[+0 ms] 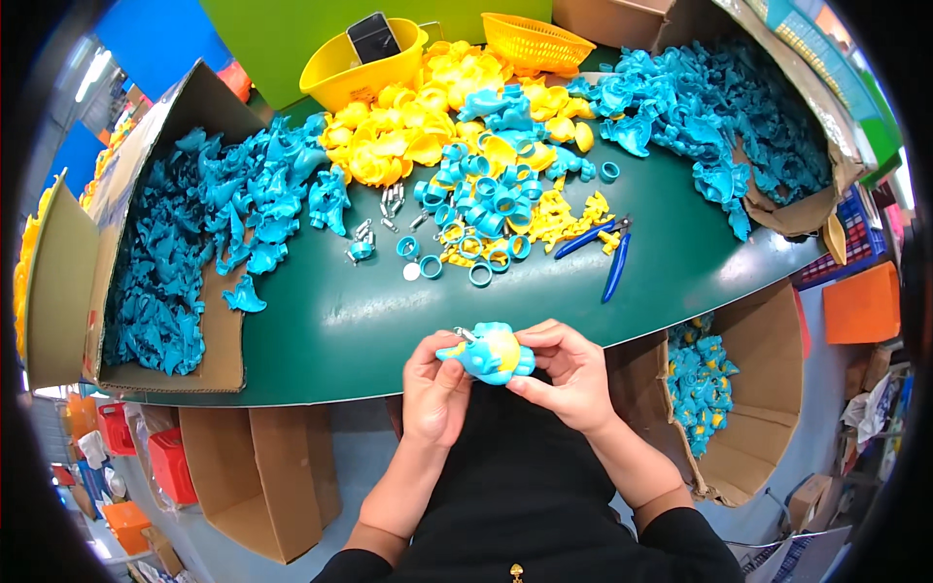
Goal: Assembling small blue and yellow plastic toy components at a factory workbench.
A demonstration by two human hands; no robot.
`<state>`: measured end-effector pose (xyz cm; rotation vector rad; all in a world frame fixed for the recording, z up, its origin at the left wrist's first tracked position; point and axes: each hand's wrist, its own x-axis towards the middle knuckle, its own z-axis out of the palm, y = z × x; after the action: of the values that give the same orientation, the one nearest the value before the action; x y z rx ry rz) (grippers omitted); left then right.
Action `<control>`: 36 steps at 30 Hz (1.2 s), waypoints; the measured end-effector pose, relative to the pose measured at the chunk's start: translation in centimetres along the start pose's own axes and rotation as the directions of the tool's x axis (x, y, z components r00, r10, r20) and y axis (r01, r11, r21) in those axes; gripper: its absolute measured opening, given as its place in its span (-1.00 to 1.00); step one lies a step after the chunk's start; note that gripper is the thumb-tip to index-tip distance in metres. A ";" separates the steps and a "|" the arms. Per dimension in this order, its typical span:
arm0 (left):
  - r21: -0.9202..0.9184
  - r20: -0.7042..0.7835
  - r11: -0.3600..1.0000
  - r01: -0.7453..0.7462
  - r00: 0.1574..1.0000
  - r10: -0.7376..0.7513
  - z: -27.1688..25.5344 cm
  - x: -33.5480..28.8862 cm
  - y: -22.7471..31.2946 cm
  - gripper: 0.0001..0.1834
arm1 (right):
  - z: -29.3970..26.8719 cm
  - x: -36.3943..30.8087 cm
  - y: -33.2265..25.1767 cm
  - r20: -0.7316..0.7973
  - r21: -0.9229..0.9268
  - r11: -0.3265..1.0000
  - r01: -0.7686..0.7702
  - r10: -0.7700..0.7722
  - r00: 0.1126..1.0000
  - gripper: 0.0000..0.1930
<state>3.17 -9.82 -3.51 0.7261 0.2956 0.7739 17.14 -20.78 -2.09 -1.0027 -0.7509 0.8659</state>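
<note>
Just in front of the table's near edge, I hold a small blue and yellow plastic toy figure (498, 352) between both hands. My left hand (433, 400) is closed on its left end, where a small silver metal piece (466, 335) sticks up by the fingertips. My right hand (571, 377) pinches the toy's right side between thumb and fingers. Beyond my hands, blue plastic rings (480, 275) lie on the green table (369, 321). Small silver cylinders (392, 201) and little yellow parts (556, 222) lie around them. Blue-handled cutters (616, 267) rest to the right of these.
Blue plastic pieces spill from a tipped carton (224, 369) at left and another carton (792, 219) at right. Yellow shells (389, 136) are heaped before a yellow basin (330, 78) holding a phone (373, 39). Below right, a carton (768, 428) contains blue-yellow toys.
</note>
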 end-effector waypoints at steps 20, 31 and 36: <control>0.879 0.453 -0.282 -0.384 0.856 0.247 1.3 8.1 2.1 -0.80 | -2.1 0.6 0.2 -0.101 -0.276 0.960 0.043 -0.074 0.992 -0.53; 0.786 0.067 0.606 -0.121 0.992 0.110 0.5 3.9 1.4 -0.55 | -3.1 2.1 0.1 -0.294 0.061 0.997 0.039 -0.019 0.956 -0.58; 0.960 0.259 0.043 -0.276 0.938 0.230 -0.6 2.4 1.8 -0.37 | -0.9 3.2 1.3 -0.146 0.063 0.998 -0.004 0.014 0.989 -0.57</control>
<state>3.58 -6.92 -2.69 2.2325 0.7151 0.8260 19.00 -17.96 -3.19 -1.0027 -0.5913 0.8094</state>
